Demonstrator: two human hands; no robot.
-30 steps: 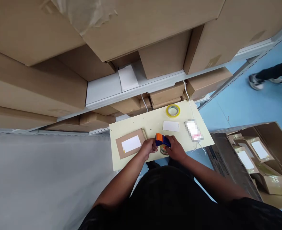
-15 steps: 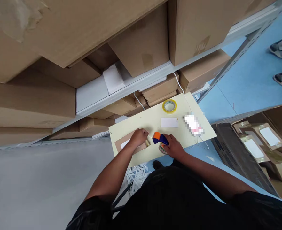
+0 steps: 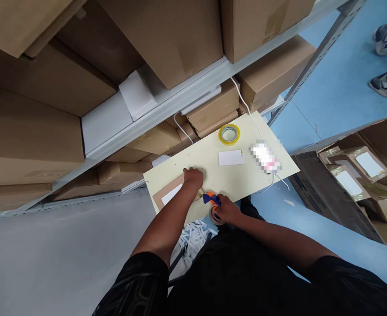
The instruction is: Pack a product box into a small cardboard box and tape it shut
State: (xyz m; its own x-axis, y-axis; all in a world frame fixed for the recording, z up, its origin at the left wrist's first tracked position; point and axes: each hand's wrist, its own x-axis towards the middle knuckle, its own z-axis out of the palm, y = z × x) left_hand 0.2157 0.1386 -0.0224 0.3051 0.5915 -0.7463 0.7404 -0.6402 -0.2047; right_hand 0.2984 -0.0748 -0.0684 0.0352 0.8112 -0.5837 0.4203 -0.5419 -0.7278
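Orange-and-blue handheld tape dispenser (image 3: 209, 198) sits at the near edge of the pale yellow tabletop (image 3: 209, 160), directly in front of the person. The right hand (image 3: 228, 210) is closed around its handle. The brown tape roll (image 3: 214, 215) hangs just past the table edge below the fist.

Orientation: the long axis of the dispenser runs from the roll, at the person's side, up and to the left. The orange nose points at the right end of the flat brown cardboard parcel (image 3: 165, 193). A short pale strip appears to bridge nose and parcel. It is too small to confirm.

The left hand (image 3: 193, 177) lies palm-down over the right end of the parcel, fingers bent. Whether it pinches anything cannot be told. Judged from its position, it pins the parcel to the tabletop so it does not slide under the pull from the dispenser. The parcel's white label (image 3: 171, 194) faces up, partly hidden by the forearm.

Other items:
- Yellow-cored tape roll (image 3: 229, 134), flat at the far table edge.
- White rectangular card (image 3: 231, 157), near it.
- Open cardboard carton (image 3: 312, 193) on the blue floor to the right, holding labelled parcels.
- Grey shelving (image 3: 167, 109) stacked with cardboard boxes behind the table.
- Another person's shoes (image 3: 386, 83), well apart at the upper right.
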